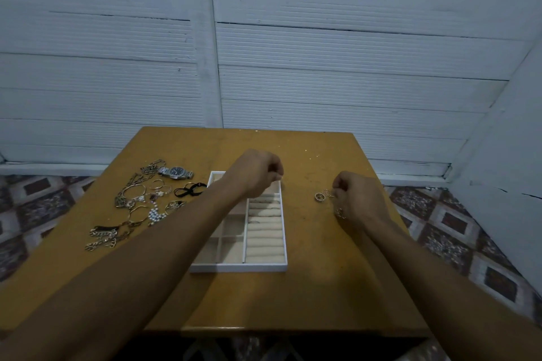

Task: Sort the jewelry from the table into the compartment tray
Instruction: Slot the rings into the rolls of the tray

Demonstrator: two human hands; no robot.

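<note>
1. Tray (239,267) white, centre of table (308,287); square cells on left, ring rolls (265,239) on right, a few rings seated in the far rolls.
2. Left hand (255,171) over tray's far end, fingers curled shut; contents, if any, cannot be told.
3. Right hand (356,198) on table right of tray, fingers curled in; whether pinching anything cannot be told.
4. Loose rings (322,196) on table just beside right hand's fingertips; another small ring (340,213) at hand's near edge.
5. Jewelry pile (132,208) left of tray: chains, bangles, pearls.
6. Watch (177,172) at pile's far side; black cord (190,189) between pile and tray.
</note>
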